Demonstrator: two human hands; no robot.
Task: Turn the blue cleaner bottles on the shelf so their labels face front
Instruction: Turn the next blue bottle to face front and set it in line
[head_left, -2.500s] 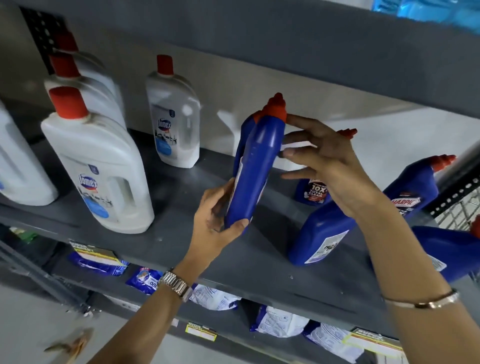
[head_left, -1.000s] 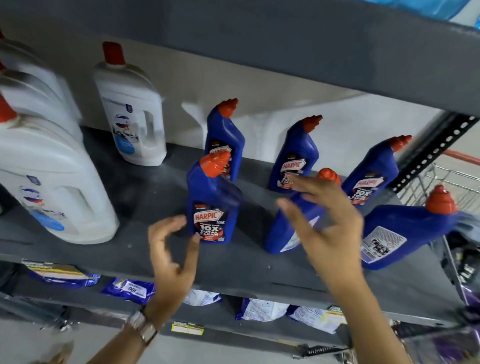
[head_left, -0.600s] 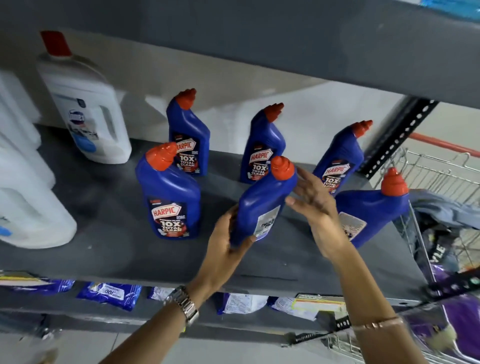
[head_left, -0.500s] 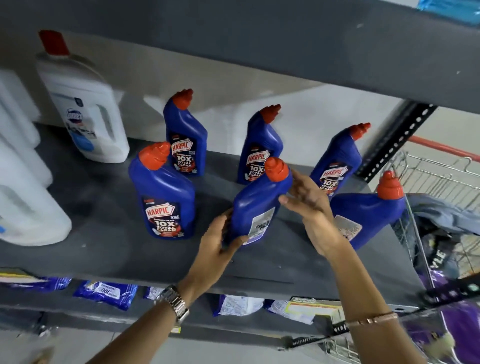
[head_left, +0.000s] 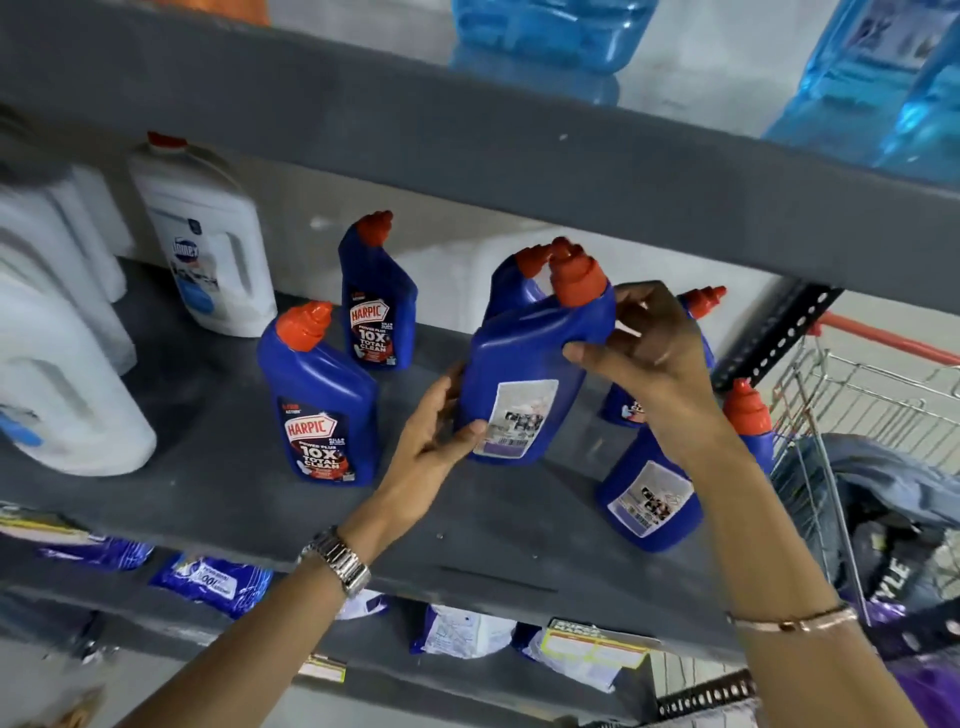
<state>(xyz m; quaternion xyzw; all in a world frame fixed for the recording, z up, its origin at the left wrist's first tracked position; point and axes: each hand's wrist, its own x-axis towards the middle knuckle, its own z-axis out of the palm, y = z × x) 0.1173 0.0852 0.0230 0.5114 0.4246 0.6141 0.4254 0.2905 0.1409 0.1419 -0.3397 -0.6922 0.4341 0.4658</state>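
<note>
Gripping the back-labelled bottle (head_left: 524, 374) with our left hand (head_left: 431, 441) and right hand (head_left: 649, 353), we hide another bottle (head_left: 511, 286) behind. At nine o'clock stands a front-facing bottle (head_left: 322, 405); at four o'clock, a reversed bottle (head_left: 654, 493).

Tilted blue bottle (head_left: 524, 364) shows its back label; front-left bottle (head_left: 324, 400) faces front.

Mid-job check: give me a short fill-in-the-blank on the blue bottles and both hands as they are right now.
1. The held blue bottle shows its ____ label toward the camera.
2. The left hand grips that bottle near its ____.
3. The right hand grips it near the ____ cap.
4. The front-left bottle stands on the shelf with the brand name ____ facing front.

Missing words: back; base; orange; HARPIC
</note>
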